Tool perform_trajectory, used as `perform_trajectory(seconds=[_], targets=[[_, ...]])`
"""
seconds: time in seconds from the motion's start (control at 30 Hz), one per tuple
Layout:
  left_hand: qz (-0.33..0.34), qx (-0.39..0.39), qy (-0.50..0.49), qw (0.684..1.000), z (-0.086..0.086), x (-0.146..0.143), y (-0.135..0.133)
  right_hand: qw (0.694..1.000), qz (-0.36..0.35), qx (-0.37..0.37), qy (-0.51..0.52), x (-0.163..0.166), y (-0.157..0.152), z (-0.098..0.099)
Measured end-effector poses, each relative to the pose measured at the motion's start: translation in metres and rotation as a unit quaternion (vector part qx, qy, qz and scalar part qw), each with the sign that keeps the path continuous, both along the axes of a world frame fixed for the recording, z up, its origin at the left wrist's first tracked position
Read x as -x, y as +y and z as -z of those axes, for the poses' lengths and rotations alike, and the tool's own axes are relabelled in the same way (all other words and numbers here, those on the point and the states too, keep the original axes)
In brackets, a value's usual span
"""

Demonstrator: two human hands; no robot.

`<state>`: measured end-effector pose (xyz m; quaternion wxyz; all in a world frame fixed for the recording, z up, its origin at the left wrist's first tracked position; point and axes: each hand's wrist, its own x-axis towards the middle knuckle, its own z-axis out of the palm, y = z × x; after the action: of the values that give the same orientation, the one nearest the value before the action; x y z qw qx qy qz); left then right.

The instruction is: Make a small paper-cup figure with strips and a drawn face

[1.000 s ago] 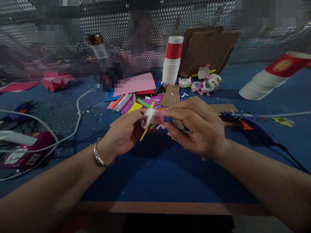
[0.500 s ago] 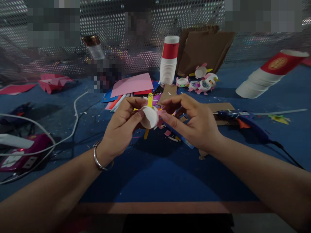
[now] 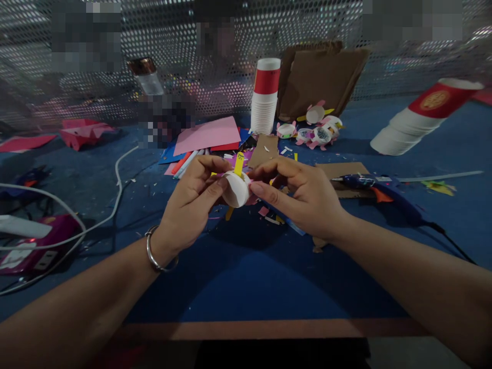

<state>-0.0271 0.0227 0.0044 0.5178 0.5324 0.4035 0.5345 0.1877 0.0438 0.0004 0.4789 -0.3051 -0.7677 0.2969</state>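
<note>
Both my hands meet over the middle of the blue table (image 3: 246, 277), pinching one small craft piece: a cut-down white paper cup base (image 3: 235, 188) with a yellow paper strip (image 3: 239, 164) sticking up behind it and pink bits at its side. My left hand (image 3: 192, 202), with a silver bangle on the wrist, grips the cup from the left with thumb and fingers. My right hand (image 3: 298, 197) pinches the cup's right edge where the pink paper sits. Neither hand touches the table.
A blue glue gun (image 3: 378, 190) lies right of my hands on cardboard. Coloured paper sheets (image 3: 207, 136), pens and scraps lie behind. A stack of red-and-white cups (image 3: 264, 100) stands at the back, another stack (image 3: 423, 115) lies tipped at right. Finished cup crafts (image 3: 317, 130), white cables (image 3: 115, 195) at left.
Both hands lifted the cup piece a little and turned it, so its white bottom faces me more and the yellow strip now stands upright behind it.
</note>
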Motion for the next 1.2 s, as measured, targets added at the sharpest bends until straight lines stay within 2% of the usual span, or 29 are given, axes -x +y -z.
perform_trajectory(seconds=[0.17,0.4,0.5,0.63,0.73,0.83,1.07,1.13,1.2], targets=[[-0.004,-0.012,-0.001,1.0,0.0,0.001,-0.001,0.995,-0.067,0.073,0.03,0.001,-0.001,-0.003],[0.006,-0.04,0.013,0.999,-0.001,0.002,-0.002,0.993,-0.098,0.065,0.027,-0.001,-0.001,-0.004],[0.013,-0.039,0.013,0.999,-0.002,0.002,-0.003,0.993,-0.096,0.069,0.016,-0.002,-0.001,-0.004],[0.003,-0.045,0.029,0.999,-0.003,0.003,-0.002,0.985,-0.099,0.132,0.044,-0.003,0.0,-0.006],[-0.004,-0.105,0.09,0.99,0.0,0.007,0.003,0.983,-0.075,0.156,0.054,-0.003,0.001,-0.008],[0.017,-0.17,0.144,0.975,0.004,0.01,0.007,0.983,-0.047,0.174,0.035,-0.003,0.002,-0.01],[0.034,-0.223,0.21,0.952,0.008,0.009,0.004,0.969,-0.054,0.238,-0.018,-0.002,0.003,-0.01],[0.017,-0.22,0.198,0.955,0.006,0.009,0.004,0.968,-0.05,0.244,-0.009,-0.002,0.002,-0.011],[-0.006,-0.181,0.176,0.968,0.005,0.01,0.005,0.967,-0.039,0.25,0.011,-0.002,0.002,-0.012]])
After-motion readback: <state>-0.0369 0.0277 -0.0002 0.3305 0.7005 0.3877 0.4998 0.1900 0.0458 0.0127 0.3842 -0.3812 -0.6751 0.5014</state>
